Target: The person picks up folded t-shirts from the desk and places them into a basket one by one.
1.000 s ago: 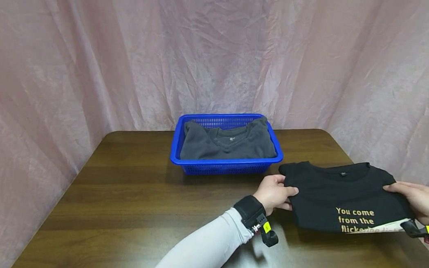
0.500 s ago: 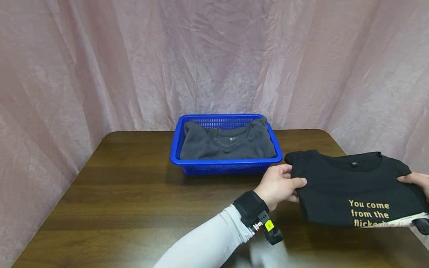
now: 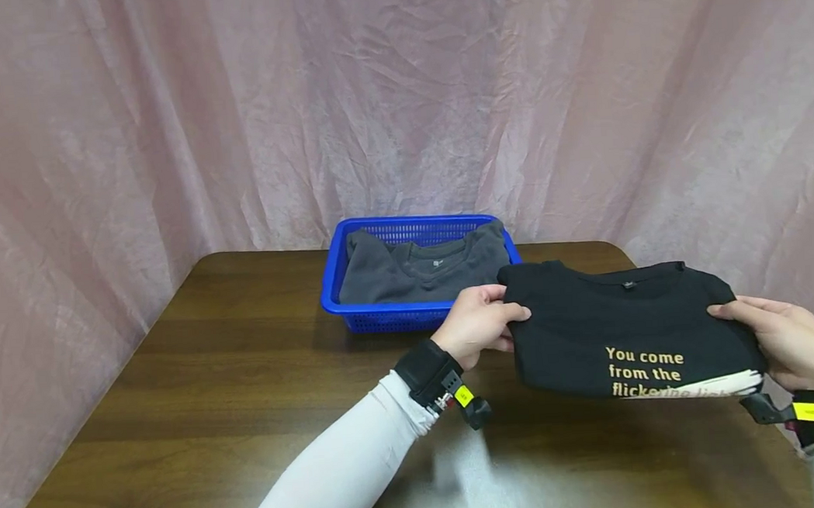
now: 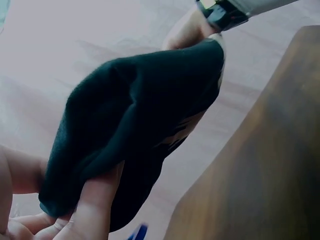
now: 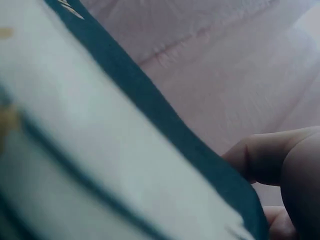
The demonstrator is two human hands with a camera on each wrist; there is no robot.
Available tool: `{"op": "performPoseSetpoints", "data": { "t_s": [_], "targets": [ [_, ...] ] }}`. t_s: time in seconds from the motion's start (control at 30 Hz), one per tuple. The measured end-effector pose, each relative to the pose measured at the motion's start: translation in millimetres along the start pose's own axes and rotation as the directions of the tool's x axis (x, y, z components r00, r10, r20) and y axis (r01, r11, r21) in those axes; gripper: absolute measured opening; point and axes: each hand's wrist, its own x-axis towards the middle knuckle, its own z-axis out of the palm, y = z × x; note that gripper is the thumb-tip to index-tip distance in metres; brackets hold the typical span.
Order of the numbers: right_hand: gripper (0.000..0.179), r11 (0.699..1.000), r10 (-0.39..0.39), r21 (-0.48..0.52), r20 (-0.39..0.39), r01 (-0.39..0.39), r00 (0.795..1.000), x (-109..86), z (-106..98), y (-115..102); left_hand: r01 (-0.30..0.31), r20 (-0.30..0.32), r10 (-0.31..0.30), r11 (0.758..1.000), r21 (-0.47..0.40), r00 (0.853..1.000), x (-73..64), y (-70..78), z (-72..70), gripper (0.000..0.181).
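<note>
A folded black T-shirt (image 3: pixel 628 318) with yellow lettering and a white printed patch hangs above the right part of the table. My left hand (image 3: pixel 479 321) pinches its left edge, thumb in front and fingers behind. On the opposite edge, my right hand (image 3: pixel 790 335) grips the cloth the same way. The left wrist view shows the layered side of the black T-shirt (image 4: pixel 135 110) between thumb and fingers. A blue plastic basket (image 3: pixel 396 307) stands just left of the shirt, its right front corner hidden behind the cloth. Inside it lies a folded dark grey shirt (image 3: pixel 415 273).
The brown wooden table (image 3: pixel 212 390) stretches to the left and front. Behind it hangs a pink curtain (image 3: pixel 370 101), close to the table's back edge and the basket.
Both hands have lifted the black T-shirt off the table, first shifting right, then left and up, so it now overlaps the basket's right front corner. The basket and grey shirt stay put.
</note>
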Motion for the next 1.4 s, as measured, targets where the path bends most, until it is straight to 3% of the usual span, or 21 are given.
{"op": "performPoseSetpoints", "data": {
  "t_s": [0.23,0.33,0.37,0.43,0.53,0.67,0.77,0.87,1.1,1.4],
  "targets": [
    [0.025,0.999,-0.034,0.013,0.015,0.034,0.999,13.0,34.6,-11.0,-0.012,-0.050,0.012,1.000,0.015,0.999,-1.5,8.4,-37.4,0.030],
    [0.057,1.000,-0.023,-0.001,0.036,0.023,0.999,17.1,45.9,-14.1,-0.013,-0.058,0.013,1.000,0.009,0.998,-3.1,10.3,-51.2,0.035],
    [0.057,0.999,-0.014,-0.039,0.033,0.016,0.999,18.0,49.1,-15.0,-0.011,-0.063,0.012,1.000,0.005,0.998,-3.9,10.7,-55.3,0.037],
    [0.083,0.998,-0.006,-0.062,0.040,0.009,0.999,19.7,56.3,-16.2,-0.008,-0.073,0.008,1.000,-0.003,0.997,-5.3,11.4,-62.5,0.038],
    [0.069,0.995,-0.007,-0.099,0.032,0.010,0.999,21.6,66.9,-16.4,-0.004,-0.096,0.003,1.000,-0.010,0.995,-6.6,12.0,-71.9,0.035],
    [0.011,0.993,-0.035,-0.110,0.025,0.038,0.999,25.4,81.5,-14.7,0.004,-0.136,-0.005,1.000,-0.008,0.991,-7.4,11.7,-83.5,0.027],
    [0.014,0.992,-0.065,-0.103,0.034,0.068,0.997,28.5,94.0,-13.4,0.012,-0.167,-0.014,1.000,-0.015,0.986,-9.5,12.1,-93.2,0.022],
    [0.005,0.991,-0.086,-0.098,0.035,0.089,0.996,30.3,107.8,-14.3,0.016,-0.191,-0.021,0.999,-0.028,0.981,-13.2,14.2,-103.9,0.019],
    [0.064,0.981,-0.121,-0.145,0.075,0.131,0.990,37.2,138.3,-21.4,0.020,-0.226,-0.025,0.999,-0.025,0.974,-23.7,19.2,-130.8,0.019],
    [0.066,0.973,-0.138,-0.167,0.115,0.156,0.984,54.4,166.5,-25.2,0.031,-0.274,-0.033,0.999,-0.010,0.961,-29.8,24.2,-157.1,0.013]
  ]
}}
